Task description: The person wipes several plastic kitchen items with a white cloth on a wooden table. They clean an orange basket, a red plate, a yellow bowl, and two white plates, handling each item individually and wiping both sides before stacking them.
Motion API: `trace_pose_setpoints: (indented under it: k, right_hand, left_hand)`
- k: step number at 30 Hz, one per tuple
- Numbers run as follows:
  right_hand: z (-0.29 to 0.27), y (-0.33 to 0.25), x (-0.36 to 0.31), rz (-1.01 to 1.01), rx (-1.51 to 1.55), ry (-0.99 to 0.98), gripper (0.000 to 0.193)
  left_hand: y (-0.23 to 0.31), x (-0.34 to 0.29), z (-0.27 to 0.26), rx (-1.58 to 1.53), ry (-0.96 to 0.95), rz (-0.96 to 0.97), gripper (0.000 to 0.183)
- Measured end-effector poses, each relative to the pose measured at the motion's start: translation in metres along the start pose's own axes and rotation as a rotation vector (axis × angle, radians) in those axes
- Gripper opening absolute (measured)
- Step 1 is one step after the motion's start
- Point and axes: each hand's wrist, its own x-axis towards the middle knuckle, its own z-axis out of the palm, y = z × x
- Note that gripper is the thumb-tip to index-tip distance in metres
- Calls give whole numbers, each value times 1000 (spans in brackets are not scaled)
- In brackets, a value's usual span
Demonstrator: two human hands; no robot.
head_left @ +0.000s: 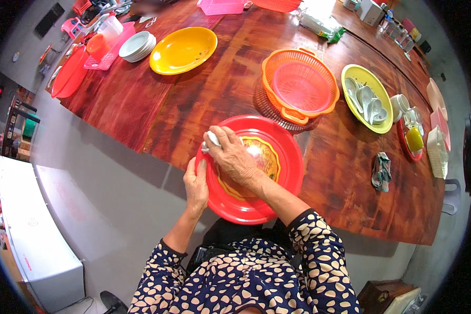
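A round red plastic tray (289, 162) with a yellow-edged patterned centre rests at the table's near edge, partly overhanging it. My left hand (196, 186) grips its left rim, thumb along the inner side. Across the tray reaches my right hand (235, 157), its fingers closed round a crumpled white cloth (213, 139) at the upper left rim. The palm side of that hand is hidden. Just beyond the tray stands an orange basket (269, 78) with a pinkish-red basin (303, 86) in it.
Right of the basket, a yellow-green dish (384, 99) holds several white spoons (369, 102). A crumpled cloth (381, 171) lies on the wooden table (345, 209). Farther left are a yellow plate (183, 49), stacked white plates (137, 47) and a red basin (70, 73).
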Motion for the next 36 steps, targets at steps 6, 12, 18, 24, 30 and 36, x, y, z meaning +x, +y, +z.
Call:
trace_pose_setpoints:
  k: [6, 12, 18, 24, 30, 36]
  right_hand:
    - [-28, 33, -32, 246, -258, 167, 50]
    - [-58, -12, -41, 128, -205, 228, 49]
    - [-86, -21, -37, 40, -325, 255, 50]
    - [-106, 32, -57, 380, -547, 400, 60]
    - [-113, 33, -123, 602, -579, 355, 61]
    - [-107, 12, -77, 439, -267, 459, 47]
  left_hand:
    - [20, -29, -3, -97, -90, -74, 24]
    - [40, -50, 20, -34, -183, -3, 26]
    - [51, -61, 37, 66, -161, 128, 25]
    - [61, -67, 37, 7, -140, 119, 21]
    - [67, -71, 44, -30, -123, 99, 23]
    - [57, -78, 56, 9, -202, 96, 25]
